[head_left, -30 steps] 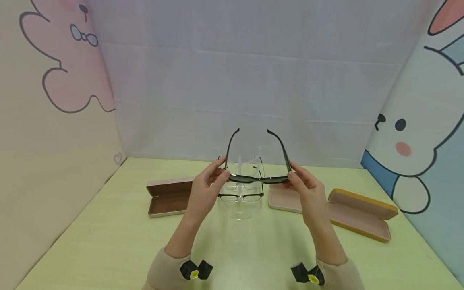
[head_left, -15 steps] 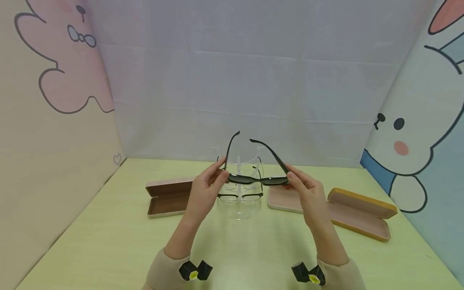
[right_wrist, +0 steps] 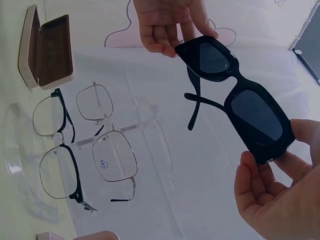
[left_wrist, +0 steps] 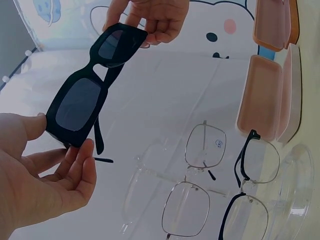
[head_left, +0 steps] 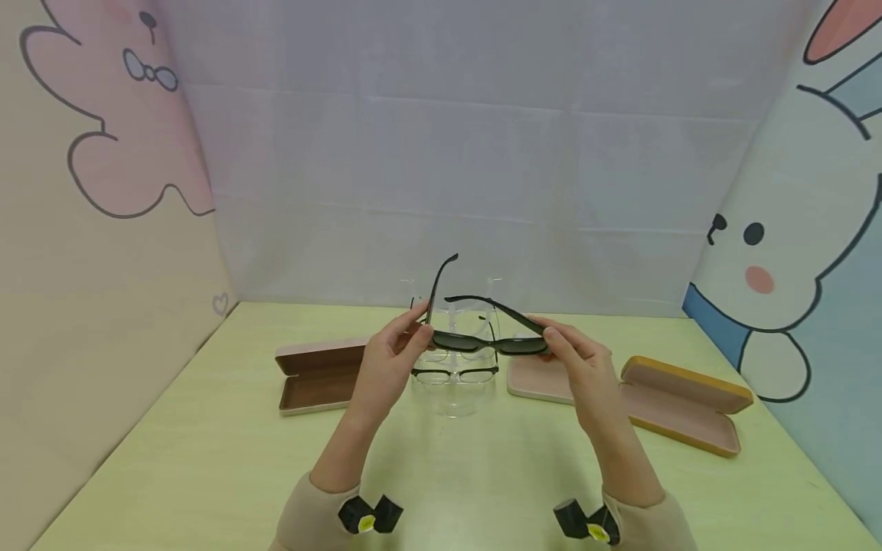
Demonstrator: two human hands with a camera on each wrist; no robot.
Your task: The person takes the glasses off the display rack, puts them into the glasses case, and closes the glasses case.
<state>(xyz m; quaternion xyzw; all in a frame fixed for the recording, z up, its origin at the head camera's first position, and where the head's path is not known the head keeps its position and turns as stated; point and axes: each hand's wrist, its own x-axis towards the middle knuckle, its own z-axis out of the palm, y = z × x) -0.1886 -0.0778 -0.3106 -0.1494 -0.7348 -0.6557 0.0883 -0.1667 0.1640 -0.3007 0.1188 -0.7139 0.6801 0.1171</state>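
Note:
Black sunglasses (head_left: 489, 344) with dark lenses are held up above the table between both hands. My left hand (head_left: 391, 363) pinches the left end of the frame between thumb and fingers. At the other end my right hand (head_left: 586, 371) pinches the right hinge corner. The left temple arm stands out away from me, while the right one slants inward across the lenses' far side. Behind and below the sunglasses is a clear display stand (right_wrist: 30, 170). It carries thin metal-rimmed glasses (right_wrist: 115, 155) and black half-rimmed glasses (head_left: 455, 376) under them.
An open case with brown lining (head_left: 320, 379) lies left of the stand. To the right sit an open pink-lined case (left_wrist: 262, 97), partly hidden in the head view, and an open yellow case (head_left: 682, 409). A pale curtain (head_left: 441, 153) closes off the table's back.
The right temple arm of the sunglasses has swung inward from nearly straight out, folding toward the left one. Both hands have kept their grip in nearly the same place.

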